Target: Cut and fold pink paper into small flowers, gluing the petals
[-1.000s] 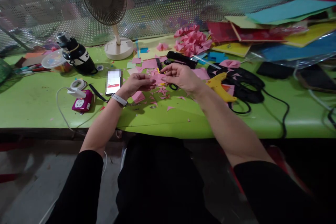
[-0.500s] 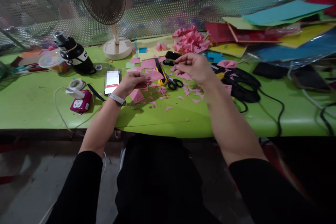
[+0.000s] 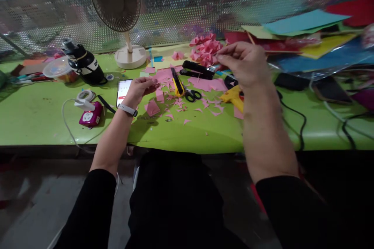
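My left hand (image 3: pixel 143 86) hovers over the pink scraps with its thumb and fingers drawn together; whatever may be between them is too small to make out. Higher and to the right, my right hand (image 3: pixel 244 60) is pinched at the fingertips beside the heap of folded pink paper pieces (image 3: pixel 207 48); its hold is unclear. Between the hands lie a black stapler (image 3: pixel 198 70), a yellow and black box cutter (image 3: pixel 177 82), black-handled scissors (image 3: pixel 193 95) and pink paper sheets (image 3: pixel 206 83). A yellow glue gun (image 3: pixel 233 97) is partly hidden behind my right forearm.
A fan (image 3: pixel 130 57) and a black bottle (image 3: pixel 84 62) stand at the back left. A lit phone (image 3: pixel 123 90), a magenta socket block (image 3: pixel 91 116) and a tape roll (image 3: pixel 85 95) lie nearer. Coloured sheets (image 3: pixel 306 23) pile up at right, with cables along the table.
My right hand has moved right and up, uncovering the stapler and glue gun. The pink paper piece at my left fingertips no longer shows there. My left hand has shifted slightly left.
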A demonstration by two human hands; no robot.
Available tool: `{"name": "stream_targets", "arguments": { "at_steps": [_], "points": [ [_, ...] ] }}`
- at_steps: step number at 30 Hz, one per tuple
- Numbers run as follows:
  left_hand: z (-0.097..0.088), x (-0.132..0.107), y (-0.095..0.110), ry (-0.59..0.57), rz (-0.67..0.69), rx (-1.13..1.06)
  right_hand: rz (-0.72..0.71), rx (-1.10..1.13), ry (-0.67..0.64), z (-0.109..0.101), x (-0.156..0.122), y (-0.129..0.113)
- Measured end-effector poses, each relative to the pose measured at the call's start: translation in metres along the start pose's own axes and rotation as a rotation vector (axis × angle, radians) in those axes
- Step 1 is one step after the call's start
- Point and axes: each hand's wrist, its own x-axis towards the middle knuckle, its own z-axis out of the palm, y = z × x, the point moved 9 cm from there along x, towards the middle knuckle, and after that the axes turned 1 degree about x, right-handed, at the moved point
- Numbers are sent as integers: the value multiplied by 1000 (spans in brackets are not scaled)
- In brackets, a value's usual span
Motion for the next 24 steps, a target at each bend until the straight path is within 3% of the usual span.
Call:
{"name": "stream_targets", "arguments": {
  "at_steps": [6,12,17,20,24],
  "points": [
    [-9,3,11,60,64,-41,4,-120,-20,-16,-11,-11],
    [9,-1,-3,-33,3,-1,116,-316,-57,-54,-22,17],
    [19,-2,-11,-97,-31,26,228,-278,7,-87,-21,42],
    [20,-4,-15,-95,-77,60,235,-374,-78,-73,-5,54],
    [17,-4,-16,-68,-106,85,164,-611,-277,-17,23,60]
  ]
}}
